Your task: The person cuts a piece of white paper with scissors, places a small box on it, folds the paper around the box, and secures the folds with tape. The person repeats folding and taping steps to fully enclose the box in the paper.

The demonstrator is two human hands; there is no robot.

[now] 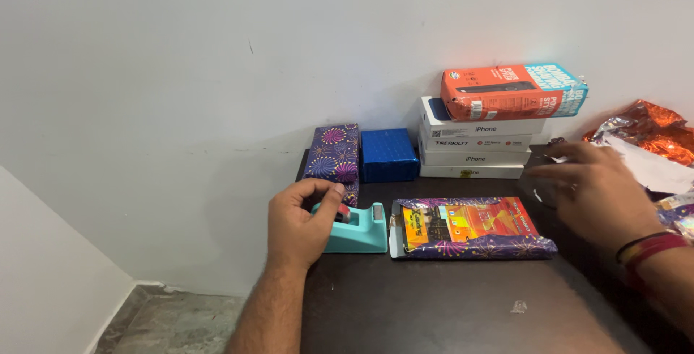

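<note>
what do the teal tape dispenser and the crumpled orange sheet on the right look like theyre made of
Tape dispenser: likely moulded plastic, with a smooth, even teal surface and rounded edges; the left hand rests on it. Orange sheet: seems to be metallic foil wrap, with sharp crinkles, bright glints and a silvery underside.

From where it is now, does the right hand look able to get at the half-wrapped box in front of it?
Probably yes. The right hand hovers just right of the half-wrapped box, with bare dark table between them. The left hand is busy on the teal tape dispenser, off to the other side.
</note>
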